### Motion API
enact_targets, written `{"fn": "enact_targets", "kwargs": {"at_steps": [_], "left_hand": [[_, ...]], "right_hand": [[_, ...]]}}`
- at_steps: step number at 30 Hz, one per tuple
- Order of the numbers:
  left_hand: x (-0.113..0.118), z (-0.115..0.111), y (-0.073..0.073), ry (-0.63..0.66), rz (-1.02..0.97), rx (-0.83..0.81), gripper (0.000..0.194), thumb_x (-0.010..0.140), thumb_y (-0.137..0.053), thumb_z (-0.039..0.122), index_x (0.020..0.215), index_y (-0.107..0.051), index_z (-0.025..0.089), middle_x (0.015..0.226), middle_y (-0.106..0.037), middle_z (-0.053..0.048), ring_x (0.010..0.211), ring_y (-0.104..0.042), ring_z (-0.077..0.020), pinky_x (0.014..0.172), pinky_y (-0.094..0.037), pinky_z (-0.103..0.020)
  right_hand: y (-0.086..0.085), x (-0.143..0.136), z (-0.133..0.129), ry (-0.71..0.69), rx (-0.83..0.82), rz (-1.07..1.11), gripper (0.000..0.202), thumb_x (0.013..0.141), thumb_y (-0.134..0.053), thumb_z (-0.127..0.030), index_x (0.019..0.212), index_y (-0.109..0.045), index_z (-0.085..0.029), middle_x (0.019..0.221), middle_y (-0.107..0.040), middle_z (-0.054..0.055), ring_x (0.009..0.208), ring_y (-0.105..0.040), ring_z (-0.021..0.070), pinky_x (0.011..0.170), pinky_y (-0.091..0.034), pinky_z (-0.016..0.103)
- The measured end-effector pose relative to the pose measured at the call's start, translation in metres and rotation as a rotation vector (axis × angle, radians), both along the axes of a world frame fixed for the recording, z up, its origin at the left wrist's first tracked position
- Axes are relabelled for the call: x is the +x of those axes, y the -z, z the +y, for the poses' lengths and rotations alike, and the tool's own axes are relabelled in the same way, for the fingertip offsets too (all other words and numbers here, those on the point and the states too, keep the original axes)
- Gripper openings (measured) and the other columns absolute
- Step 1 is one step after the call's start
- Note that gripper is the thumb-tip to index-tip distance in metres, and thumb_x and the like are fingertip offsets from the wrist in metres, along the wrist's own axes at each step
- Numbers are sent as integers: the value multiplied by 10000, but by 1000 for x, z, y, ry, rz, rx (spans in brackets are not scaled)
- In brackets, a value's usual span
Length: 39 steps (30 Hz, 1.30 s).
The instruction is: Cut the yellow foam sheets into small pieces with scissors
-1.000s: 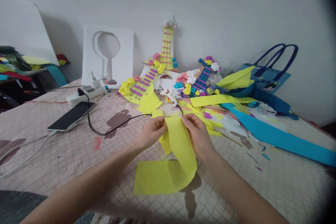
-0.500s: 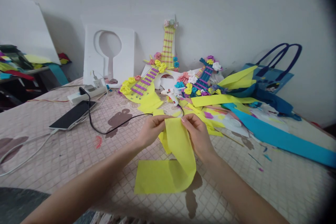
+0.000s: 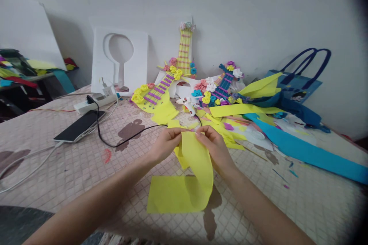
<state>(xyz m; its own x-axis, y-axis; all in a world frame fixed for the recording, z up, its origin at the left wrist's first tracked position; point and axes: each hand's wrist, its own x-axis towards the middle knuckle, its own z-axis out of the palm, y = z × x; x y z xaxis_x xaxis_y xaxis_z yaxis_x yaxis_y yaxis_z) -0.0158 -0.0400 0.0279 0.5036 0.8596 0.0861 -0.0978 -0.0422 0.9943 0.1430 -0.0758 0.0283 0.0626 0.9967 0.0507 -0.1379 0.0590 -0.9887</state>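
The right hand [image 3: 217,147] and left hand [image 3: 166,145] each pinch the top edge of a long, flat, yellow paper strip [image 3: 197,157], its free end curling left across the near side of the pale quilted tablecloth [image 3: 126,178]. Uneven tension between the two pinches could crease or tear that thin edge. Just beyond the fingers, a small white glue gun [image 3: 188,107] lies near loose yellow scraps [image 3: 165,114]; a sleeve-like sweep of the strip might snag its black cord [image 3: 140,130].
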Motion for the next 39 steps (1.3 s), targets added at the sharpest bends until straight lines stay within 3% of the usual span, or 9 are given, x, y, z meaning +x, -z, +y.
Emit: {"fn": "enact_targets", "kwargs": {"at_steps": [11, 16, 18, 23, 29, 32, 36, 39], "left_hand": [[-3, 5, 5, 70, -27, -127, 277, 761, -589, 337, 932, -692, 146, 785, -682, -58, 659, -587, -125, 637, -449, -235], [-3, 8, 5, 110, -159, -216, 430, 800, -475, 452, 956, -676, 105, 810, -679, -108, 703, -619, -176, 686, -468, -297], [-3, 7, 1, 80, -90, -165, 464, 786, -499, 498, 942, -674, 97, 793, -675, -108, 686, -613, -175, 666, -463, -291], [0, 4, -4, -45, 135, 44, 401, 678, -669, 441, 883, -668, 97, 738, -655, -72, 604, -557, -131, 530, -396, -218], [0, 6, -1, -61, 100, 45, 321, 707, -650, 416, 770, -660, 101, 669, -625, -37, 563, -518, -96, 514, -383, -200], [-3, 7, -2, -6, 75, -45, 308, 728, -634, 413, 785, -664, 111, 650, -621, -29, 539, -520, -89, 500, -384, -194], [-8, 11, -3, 148, -34, -207, 326, 762, -603, 416, 885, -675, 122, 762, -673, -72, 647, -608, -133, 665, -479, -269], [-9, 13, -3, 195, -72, -265, 385, 783, -563, 463, 908, -674, 116, 796, -684, -98, 681, -632, -152, 724, -490, -310]], "right_hand": [[1, 0, 1, 44, 9, -41, 221, 684, -687, -386, 707, -551, -214, 621, -556, -24, 561, -500, 132, 528, -382, 255], [1, 0, 1, 58, 8, -58, 206, 688, -686, -369, 693, -549, -215, 627, -549, -29, 558, -487, 125, 529, -376, 252], [1, -1, 1, 56, 10, -65, 210, 691, -681, -380, 703, -550, -216, 637, -564, -24, 564, -500, 133, 535, -381, 260], [4, -2, 1, 44, 26, -92, 212, 693, -679, -382, 714, -550, -216, 629, -568, -24, 567, -503, 133, 535, -379, 256], [5, -3, -1, 22, 31, -56, 201, 705, -671, -377, 715, -555, -213, 643, -556, -23, 583, -495, 120, 550, -386, 241], [4, -3, -1, 11, -4, -5, 219, 687, -682, -385, 711, -550, -213, 635, -564, -18, 580, -511, 127, 543, -401, 247], [0, -2, 0, 1, -58, 45, 232, 660, -698, -384, 697, -544, -215, 620, -584, -15, 561, -528, 138, 525, -408, 257], [0, -1, 0, -1, -71, 75, 215, 658, -702, -369, 681, -548, -221, 621, -595, -24, 552, -532, 132, 531, -408, 257]]}}
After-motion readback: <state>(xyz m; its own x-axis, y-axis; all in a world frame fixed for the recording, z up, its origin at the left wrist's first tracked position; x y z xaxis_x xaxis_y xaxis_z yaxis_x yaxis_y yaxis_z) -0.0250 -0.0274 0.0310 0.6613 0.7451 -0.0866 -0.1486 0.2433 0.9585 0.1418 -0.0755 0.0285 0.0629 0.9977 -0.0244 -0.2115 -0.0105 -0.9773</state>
